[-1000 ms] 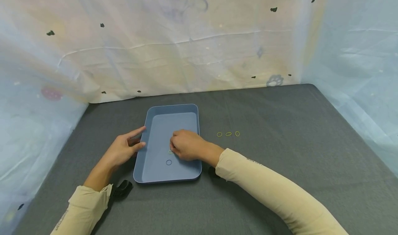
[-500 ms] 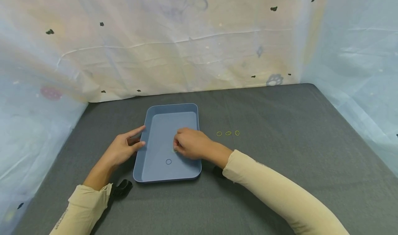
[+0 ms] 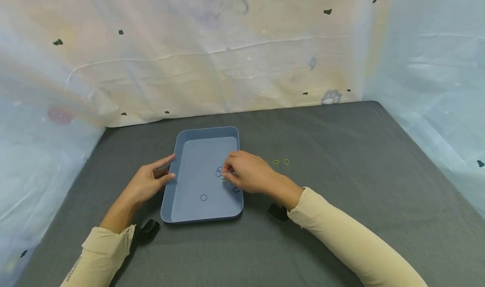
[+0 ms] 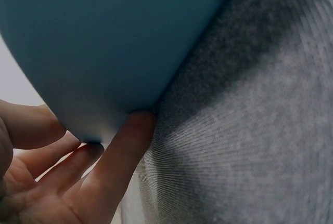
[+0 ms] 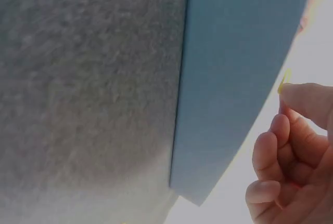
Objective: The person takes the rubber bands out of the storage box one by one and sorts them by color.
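Note:
My right hand (image 3: pixel 251 172) is over the right half of a blue tray (image 3: pixel 185 205). Thumb and forefinger pinch a small yellow rubber band (image 5: pixel 284 81), best seen in the right wrist view. In the tray lie several dark blue rubber bands: one band (image 3: pixel 201 197) sits alone toward the front, a cluster (image 3: pixel 218 173) shows beside my right fingertips, and another (image 3: pixel 236 189) is partly under the hand. My left hand (image 3: pixel 145 182) rests its fingertips and thumb against the tray's left wall (image 4: pixel 119 52), fingers fairly straight.
Right of the tray, yellow rubber bands (image 3: pixel 275 162) lie in a row on the grey cloth (image 3: pixel 341 173), one partly hidden by my right hand. Black straps (image 3: pixel 149 230) show below both wrists. Patterned curtains (image 3: pixel 227 76) stand behind and at the sides.
My right hand has moved right and slightly away with the yellow rubber band, uncovering dark blue bands in the tray. My left hand stays at the tray's wall.

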`<state>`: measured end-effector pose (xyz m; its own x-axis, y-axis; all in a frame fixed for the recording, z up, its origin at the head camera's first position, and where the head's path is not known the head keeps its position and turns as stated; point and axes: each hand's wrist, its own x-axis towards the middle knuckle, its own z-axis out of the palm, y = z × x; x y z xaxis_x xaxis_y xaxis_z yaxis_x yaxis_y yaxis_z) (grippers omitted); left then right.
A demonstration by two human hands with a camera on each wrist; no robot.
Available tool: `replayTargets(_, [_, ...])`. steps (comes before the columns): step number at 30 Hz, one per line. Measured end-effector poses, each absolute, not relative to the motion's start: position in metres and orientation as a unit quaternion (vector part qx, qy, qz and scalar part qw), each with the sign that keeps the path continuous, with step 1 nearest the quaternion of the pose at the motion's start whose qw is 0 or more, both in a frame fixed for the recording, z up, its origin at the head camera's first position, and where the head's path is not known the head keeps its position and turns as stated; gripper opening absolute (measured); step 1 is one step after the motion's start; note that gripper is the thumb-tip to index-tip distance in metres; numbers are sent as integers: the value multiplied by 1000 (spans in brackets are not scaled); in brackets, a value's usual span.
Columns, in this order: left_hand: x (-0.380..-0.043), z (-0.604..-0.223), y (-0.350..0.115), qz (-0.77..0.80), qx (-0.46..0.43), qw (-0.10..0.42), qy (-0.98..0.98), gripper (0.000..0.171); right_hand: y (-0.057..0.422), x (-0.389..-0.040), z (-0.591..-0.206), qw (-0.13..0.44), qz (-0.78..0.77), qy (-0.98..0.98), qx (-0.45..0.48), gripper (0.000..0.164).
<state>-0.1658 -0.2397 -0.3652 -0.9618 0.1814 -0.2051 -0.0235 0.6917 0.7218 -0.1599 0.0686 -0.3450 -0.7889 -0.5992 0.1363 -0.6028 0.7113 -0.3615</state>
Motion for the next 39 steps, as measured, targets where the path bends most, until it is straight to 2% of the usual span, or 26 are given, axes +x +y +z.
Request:
replayTargets(9, [-164, -367, -239, 401, 64, 118, 906, 63, 93, -158, -343, 11, 210, -926, 313, 10])
replayTargets(39, [-162, -366, -237, 406, 40, 128, 904, 64, 174, -154, -357, 37, 263, -938, 222, 5])
